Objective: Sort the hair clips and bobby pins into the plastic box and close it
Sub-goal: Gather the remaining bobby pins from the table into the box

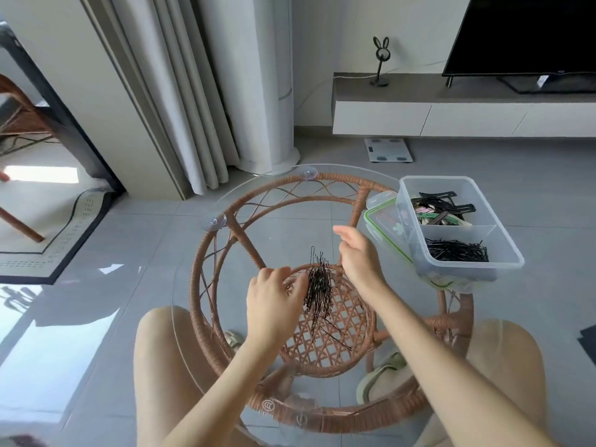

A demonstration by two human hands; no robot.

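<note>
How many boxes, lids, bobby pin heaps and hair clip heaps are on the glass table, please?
Plastic box: 1
Lid: 1
Bobby pin heaps: 2, table heap, box heap
Hair clip heap: 1
Total: 5

A home living room: a television (529,33) on a low white cabinet (451,114), long curtains (180,101), a tiled floor (532,195).

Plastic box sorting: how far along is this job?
Done: hair clips lie in the plastic box's far compartment, bobby pins in the near one. In hand: a loose pile of pins on the glass table, left hand touching it, right hand open beside it. Left: move that pile in, then fit the lid, now partly under the box.
</note>
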